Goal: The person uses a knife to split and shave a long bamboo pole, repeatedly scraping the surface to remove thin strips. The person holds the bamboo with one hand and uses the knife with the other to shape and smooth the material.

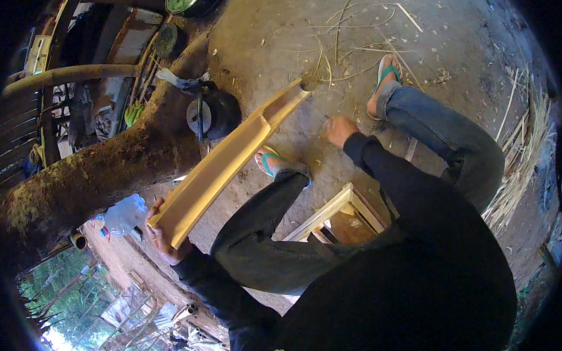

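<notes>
Over a brown earthen floor (257, 34), the left hand (166, 246) grasps the near end of a long yellow split-bamboo trough (226, 160), likely light, stiff and best held by its rounded underside. The right hand (341, 132) is curled closed near the far end; whether empty is unclear.

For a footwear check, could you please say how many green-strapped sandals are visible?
2: the left green-strapped sandal, pictured beside the yellow split-bamboo length, and the right green-strapped sandal, up and right of the right hand. Others may be hidden.
</notes>
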Demonstrator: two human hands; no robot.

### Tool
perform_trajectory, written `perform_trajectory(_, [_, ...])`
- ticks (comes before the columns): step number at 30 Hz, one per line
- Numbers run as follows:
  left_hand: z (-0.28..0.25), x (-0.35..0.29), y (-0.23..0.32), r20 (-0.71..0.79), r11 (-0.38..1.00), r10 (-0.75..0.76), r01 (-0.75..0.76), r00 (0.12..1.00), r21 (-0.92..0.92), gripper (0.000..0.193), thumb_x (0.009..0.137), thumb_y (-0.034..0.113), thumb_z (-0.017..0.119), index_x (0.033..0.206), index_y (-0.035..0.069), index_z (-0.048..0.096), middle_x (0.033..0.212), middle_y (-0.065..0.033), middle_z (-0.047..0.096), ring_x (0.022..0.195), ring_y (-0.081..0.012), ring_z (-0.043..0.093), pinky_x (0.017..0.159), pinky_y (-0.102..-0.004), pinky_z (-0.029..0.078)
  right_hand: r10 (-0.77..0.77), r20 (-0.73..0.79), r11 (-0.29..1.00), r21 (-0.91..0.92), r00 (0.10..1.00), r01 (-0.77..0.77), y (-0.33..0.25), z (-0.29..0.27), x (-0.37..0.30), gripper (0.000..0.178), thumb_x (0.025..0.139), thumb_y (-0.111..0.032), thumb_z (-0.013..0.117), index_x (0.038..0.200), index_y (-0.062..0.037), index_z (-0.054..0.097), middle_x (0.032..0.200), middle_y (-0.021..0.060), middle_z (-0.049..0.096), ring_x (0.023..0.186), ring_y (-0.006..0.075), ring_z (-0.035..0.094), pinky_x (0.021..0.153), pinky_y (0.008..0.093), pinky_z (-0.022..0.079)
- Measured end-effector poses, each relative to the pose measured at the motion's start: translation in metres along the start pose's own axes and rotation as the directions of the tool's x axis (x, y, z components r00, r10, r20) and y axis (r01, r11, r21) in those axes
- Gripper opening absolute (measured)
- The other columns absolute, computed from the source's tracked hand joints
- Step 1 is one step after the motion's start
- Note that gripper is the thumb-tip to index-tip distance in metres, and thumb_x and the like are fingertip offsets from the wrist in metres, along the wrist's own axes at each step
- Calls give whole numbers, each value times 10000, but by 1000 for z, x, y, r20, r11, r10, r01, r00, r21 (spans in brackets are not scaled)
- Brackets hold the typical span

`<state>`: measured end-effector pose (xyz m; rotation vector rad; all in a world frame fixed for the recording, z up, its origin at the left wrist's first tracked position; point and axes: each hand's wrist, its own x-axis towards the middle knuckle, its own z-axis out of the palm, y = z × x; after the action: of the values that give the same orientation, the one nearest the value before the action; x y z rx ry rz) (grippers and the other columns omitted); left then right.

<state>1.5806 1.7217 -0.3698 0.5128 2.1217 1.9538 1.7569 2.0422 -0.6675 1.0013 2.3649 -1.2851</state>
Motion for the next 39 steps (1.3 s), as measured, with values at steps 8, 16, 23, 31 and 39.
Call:
perform_trajectory(8, [-16, -11, -10, 124, 999, 31, -29, 992, -21, 491, 832, 368, 638, 1185, 54, 506, 1244, -202, 497, 1163, -431, 475, 989, -538, 369, -115, 6, 993, 38, 993, 114, -34, -11, -34, 297, 723, -227, 638, 952, -40, 616, 843, 205, 645, 815, 368, 624, 731, 452, 495])
perform_trajectory(16, [-21, -6, -12, 77, 998, -14, 18, 997, -53, 426, 847, 346, 631, 1147, 62, 527, 1225, -210, 512, 1174, -475, 454, 997, -571, 349, 33, -15, 998, -44, 999, -34, 9, 11, 0, 260, 751, -244, 620, 923, -49, 639, 893, 216, 643, 822, 390, 621, 717, 474, 495])
perform_trajectory(23, [-17, -6, -12, 66, 999, 43, -41, 997, -25, 454, 839, 360, 627, 1152, 48, 520, 1237, -213, 497, 1160, -503, 448, 987, -600, 347, 58, -67, 998, -23, 996, -60, 46, 29, 32, 276, 762, -267, 606, 922, -45, 641, 914, 219, 643, 862, 385, 626, 748, 460, 506])
perform_trajectory(31, [-27, -1, -14, 292, 989, 51, -6, 955, -151, 405, 766, 316, 713, 1077, 86, 594, 1124, -222, 575, 1163, -486, 450, 1018, -632, 256, -10, -40, 1000, -13, 999, 9, 15, -28, -10, 299, 735, -291, 611, 840, -15, 658, 815, 220, 645, 772, 393, 629, 709, 461, 507])
perform_trajectory(39, [-29, 10, -12, 485, 996, 77, -41, 871, -84, 404, 766, 318, 714, 1089, 101, 609, 1114, -162, 589, 1107, -431, 498, 1026, -602, 266, -156, 29, 982, -108, 987, 158, -20, -65, -67, 292, 709, -234, 616, 937, -52, 636, 785, 216, 637, 744, 377, 627, 677, 467, 500])
